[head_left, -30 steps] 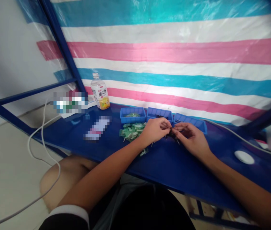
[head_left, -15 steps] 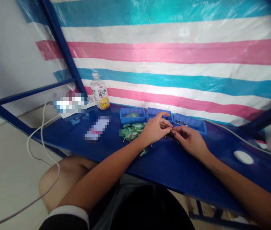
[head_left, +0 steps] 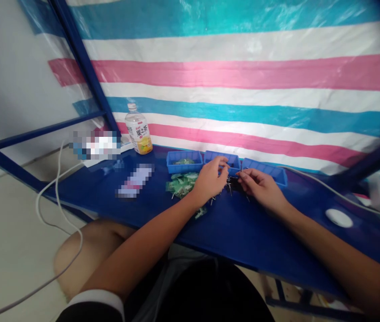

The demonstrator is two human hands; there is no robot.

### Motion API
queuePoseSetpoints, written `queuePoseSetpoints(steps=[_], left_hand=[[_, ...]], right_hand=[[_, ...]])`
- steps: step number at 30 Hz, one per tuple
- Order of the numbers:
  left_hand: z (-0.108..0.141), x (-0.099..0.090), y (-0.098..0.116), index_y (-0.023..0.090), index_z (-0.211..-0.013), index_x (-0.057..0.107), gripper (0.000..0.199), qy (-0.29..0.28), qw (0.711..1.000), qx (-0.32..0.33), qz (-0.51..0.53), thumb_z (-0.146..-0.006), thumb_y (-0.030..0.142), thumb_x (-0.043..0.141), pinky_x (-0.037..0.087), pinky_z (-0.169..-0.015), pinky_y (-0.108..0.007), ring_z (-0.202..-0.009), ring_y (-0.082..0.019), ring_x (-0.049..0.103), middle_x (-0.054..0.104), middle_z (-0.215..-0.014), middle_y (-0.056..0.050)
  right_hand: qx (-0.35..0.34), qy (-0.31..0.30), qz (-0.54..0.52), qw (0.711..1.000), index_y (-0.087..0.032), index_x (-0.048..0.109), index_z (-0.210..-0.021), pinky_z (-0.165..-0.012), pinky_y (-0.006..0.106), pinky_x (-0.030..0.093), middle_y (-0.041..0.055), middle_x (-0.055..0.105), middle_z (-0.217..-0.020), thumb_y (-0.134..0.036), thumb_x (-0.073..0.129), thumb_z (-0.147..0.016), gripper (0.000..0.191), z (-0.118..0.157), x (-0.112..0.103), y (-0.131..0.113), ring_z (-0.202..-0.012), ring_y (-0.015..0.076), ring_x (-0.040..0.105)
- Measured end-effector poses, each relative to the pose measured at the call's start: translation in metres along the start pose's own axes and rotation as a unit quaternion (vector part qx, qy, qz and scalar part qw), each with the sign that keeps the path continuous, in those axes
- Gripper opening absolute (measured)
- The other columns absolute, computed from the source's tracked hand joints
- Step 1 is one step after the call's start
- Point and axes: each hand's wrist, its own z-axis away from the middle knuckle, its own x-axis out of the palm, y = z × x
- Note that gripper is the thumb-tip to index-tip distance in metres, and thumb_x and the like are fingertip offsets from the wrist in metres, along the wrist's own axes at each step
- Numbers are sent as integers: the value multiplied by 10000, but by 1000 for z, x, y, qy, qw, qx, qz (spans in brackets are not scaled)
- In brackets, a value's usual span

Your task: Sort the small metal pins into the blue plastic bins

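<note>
My left hand point(head_left: 211, 180) hovers at the front of the middle blue bin point(head_left: 221, 158), its fingers curled towards the thumb. What they hold, if anything, is too small to make out. To its right, my right hand point(head_left: 262, 188) pinches a small dark piece point(head_left: 238, 173) between thumb and forefinger. Below and between the hands lie small dark parts point(head_left: 230, 184) with thin silvery legs. A pile of small green circuit boards point(head_left: 180, 184) sits left of my left hand, partly behind its wrist.
A left blue bin point(head_left: 185, 168) holds some green pieces; a right blue bin point(head_left: 270, 172) stands behind my right hand. On the blue table point(head_left: 163, 210) are a drink bottle point(head_left: 138, 129), a blurred flat object point(head_left: 136, 180) and a white oval object point(head_left: 339, 218). A cable point(head_left: 327, 190) runs at right.
My hands, touching at the fingertips before, have drawn apart. The left moved slightly left and its fingers curled more; the right keeps its pinch. The view shifted slightly.
</note>
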Motion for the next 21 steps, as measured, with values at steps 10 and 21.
queuePoseSetpoints(steps=[10,21], left_hand=[[1,1,0,172,-1311,606,296,-12,1000,0,-13,-1021,171,544,607,-959,-386,-1023,-215,749,769,-1203,-112],[1,1,2,187,-1329,587,299,-13,1000,-7,0,-1031,205,562,615,-928,-374,-999,-207,750,766,-1186,-96]], right_hand=[[-147,-6,251,957,-241,758,-964,-672,384,552,63,770,-840,-558,562,-1053,383,-4,1,-2,-705,231,686],[-336,-118,373,857,-245,759,-1288,-1018,541,564,132,735,-1165,-246,582,-1053,294,-1,9,8,-1090,315,648]])
